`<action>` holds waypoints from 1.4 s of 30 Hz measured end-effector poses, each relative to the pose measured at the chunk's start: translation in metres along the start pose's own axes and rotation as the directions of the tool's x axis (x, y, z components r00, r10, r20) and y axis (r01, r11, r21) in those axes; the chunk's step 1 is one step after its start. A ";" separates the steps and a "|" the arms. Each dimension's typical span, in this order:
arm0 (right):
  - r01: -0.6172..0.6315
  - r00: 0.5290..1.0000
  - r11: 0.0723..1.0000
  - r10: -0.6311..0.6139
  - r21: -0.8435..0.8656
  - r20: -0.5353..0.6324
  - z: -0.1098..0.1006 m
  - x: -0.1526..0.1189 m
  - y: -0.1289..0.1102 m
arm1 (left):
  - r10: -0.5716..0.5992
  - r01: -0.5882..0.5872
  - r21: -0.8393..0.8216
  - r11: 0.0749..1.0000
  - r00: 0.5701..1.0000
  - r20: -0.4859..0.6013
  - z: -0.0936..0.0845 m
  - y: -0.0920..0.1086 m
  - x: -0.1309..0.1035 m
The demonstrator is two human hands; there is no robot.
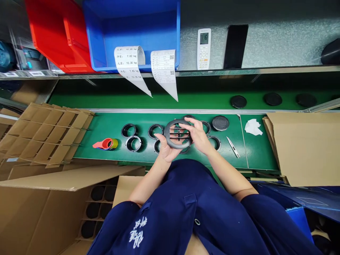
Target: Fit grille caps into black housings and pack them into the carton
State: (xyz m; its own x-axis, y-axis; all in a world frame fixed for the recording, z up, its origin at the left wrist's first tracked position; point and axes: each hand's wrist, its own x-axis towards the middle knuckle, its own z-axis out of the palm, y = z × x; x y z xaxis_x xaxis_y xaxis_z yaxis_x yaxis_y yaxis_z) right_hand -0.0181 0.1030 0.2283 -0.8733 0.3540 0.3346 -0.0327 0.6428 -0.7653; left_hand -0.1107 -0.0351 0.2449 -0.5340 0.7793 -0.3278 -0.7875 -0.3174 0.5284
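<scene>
A round black air vent [168,131] with crossing slats is held up above the green bench. My left hand [169,150] grips it from below, thumb raised at the rim and fingers showing behind the slats. My right hand [200,137] has its fingers on the vent's upper right rim and over the slats. Black rings stand on the bench around it: one ring [129,130] and another ring [133,143] at the left, a ring [155,131] nearer, and a ring [215,143] at the right. Other rings are partly hidden behind my hands. A black round disc-like piece [220,123] lies at the right.
A utility knife [233,147] and white tissue [253,127] lie right. At left are a tape roll with red holder [106,143], cardboard dividers [45,132] and an open carton [34,212]. Label rolls [163,67] hang from the shelf beside a blue bin [132,32].
</scene>
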 end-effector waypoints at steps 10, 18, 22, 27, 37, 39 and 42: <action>-0.112 0.814 0.985 0.166 -0.129 0.557 0.045 -0.027 0.050 | -0.449 0.452 -0.053 0.890 0.852 -0.269 -0.056 -0.033 0.027; -0.185 0.828 0.980 0.197 -0.077 0.524 0.044 -0.018 0.085 | -0.502 0.501 -0.068 0.863 0.831 -0.241 -0.056 -0.042 0.049; -0.325 0.858 0.852 0.448 -0.410 0.252 0.055 0.027 0.125 | -0.387 0.434 0.011 0.901 0.814 -0.434 -0.066 -0.034 0.063; -0.289 0.803 0.720 0.541 -0.631 0.249 0.086 0.071 0.163 | -0.420 0.454 -0.046 0.890 0.775 -0.473 -0.089 -0.023 0.065; -0.210 0.842 0.813 0.432 -0.542 0.322 0.113 0.093 0.174 | -0.405 0.437 -0.102 0.893 0.685 -0.606 -0.112 -0.017 0.059; -0.197 0.880 0.837 0.380 -0.511 0.284 0.111 0.100 0.170 | -0.400 0.434 -0.100 0.895 0.683 -0.611 -0.110 -0.016 0.064; -0.158 0.883 0.864 0.340 -0.478 0.323 0.113 0.103 0.162 | -0.406 0.462 -0.083 0.883 0.665 -0.627 -0.107 -0.013 0.072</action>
State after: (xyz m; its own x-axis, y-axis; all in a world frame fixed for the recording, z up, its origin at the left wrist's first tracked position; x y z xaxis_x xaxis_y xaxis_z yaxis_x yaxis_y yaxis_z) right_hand -0.1684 0.1669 0.0769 -0.9393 0.3121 -0.1422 0.3421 0.8239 -0.4519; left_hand -0.1719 -0.0328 0.1306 -0.2281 0.3079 -0.9237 -0.9675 0.0346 0.2504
